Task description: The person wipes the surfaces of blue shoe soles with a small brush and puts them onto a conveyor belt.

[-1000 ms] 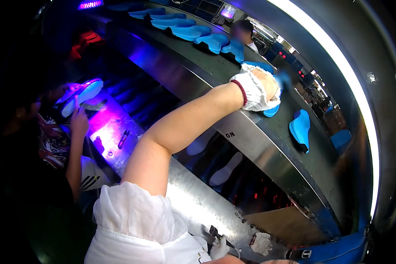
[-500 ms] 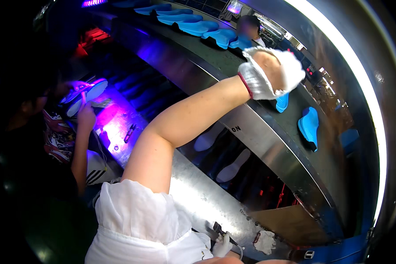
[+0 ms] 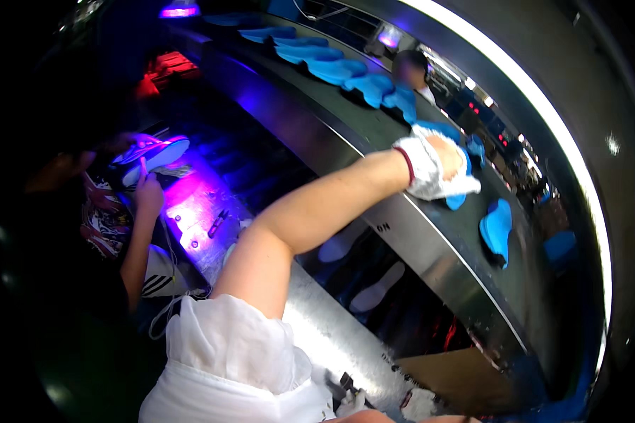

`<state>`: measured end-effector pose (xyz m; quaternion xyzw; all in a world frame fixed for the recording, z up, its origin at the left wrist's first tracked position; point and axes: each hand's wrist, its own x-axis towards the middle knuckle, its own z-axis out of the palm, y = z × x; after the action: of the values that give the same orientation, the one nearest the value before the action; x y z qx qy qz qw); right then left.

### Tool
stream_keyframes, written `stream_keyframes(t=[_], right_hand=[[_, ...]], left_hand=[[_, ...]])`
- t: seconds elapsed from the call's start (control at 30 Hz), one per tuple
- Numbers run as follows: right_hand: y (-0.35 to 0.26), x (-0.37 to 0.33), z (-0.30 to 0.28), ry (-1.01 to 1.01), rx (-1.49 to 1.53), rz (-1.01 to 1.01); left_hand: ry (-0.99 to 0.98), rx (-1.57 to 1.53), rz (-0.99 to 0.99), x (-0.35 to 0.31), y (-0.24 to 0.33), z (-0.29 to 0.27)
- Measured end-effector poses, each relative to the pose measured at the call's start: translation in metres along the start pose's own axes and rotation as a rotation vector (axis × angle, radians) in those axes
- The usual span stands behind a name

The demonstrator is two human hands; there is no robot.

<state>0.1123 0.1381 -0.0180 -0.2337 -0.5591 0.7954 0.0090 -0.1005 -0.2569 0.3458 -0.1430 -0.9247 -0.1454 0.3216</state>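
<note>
My left arm reaches out over a dark conveyor belt (image 3: 518,299). My left hand (image 3: 441,166), in a white glove with a bare patch at its back, is over the blue shoe insoles there. One blue insole (image 3: 456,202) shows from beneath the glove; my fingers are hidden, so any grip on it cannot be seen. Another curved blue insole (image 3: 497,231) lies apart, nearer me. At the lower edge my white-gloved right hand (image 3: 351,402) is closed around a dark-handled tool (image 3: 346,382), its kind unclear and partly cut off.
A row of blue insoles (image 3: 335,70) runs along the far belt. Pale sole shapes (image 3: 377,287) lie on a lower level below its metal side. On my left a person's hand (image 3: 148,194) works on a shoe under purple light. A white cloth (image 3: 420,403) lies near my right hand.
My left hand has drawn slightly back toward me along the belt, uncovering more blue insoles beyond it. The whole view has shifted downward. My right hand sits closer to the lower edge.
</note>
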Motion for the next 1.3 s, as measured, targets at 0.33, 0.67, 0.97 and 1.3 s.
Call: stream_keyframes(t=[0.33,0.67,0.97,1.3], right_hand=[[-0.004,-0.005,0.006,-0.020,-0.054,0.000],[0.013,0.000,0.001,-0.054,0.034,-0.060],[0.030,0.009,-0.019,-0.045,0.152,-0.026],[0.017,0.004,-0.002,-0.061,0.187,-0.051]], left_hand=[[0.117,0.101,0.085,-0.007,-0.005,0.008],[0.191,0.028,-0.032,-0.005,-0.020,0.002],[-0.183,-0.206,0.123,-0.014,-0.003,0.002],[0.078,0.317,0.117,-0.019,0.026,0.021]])
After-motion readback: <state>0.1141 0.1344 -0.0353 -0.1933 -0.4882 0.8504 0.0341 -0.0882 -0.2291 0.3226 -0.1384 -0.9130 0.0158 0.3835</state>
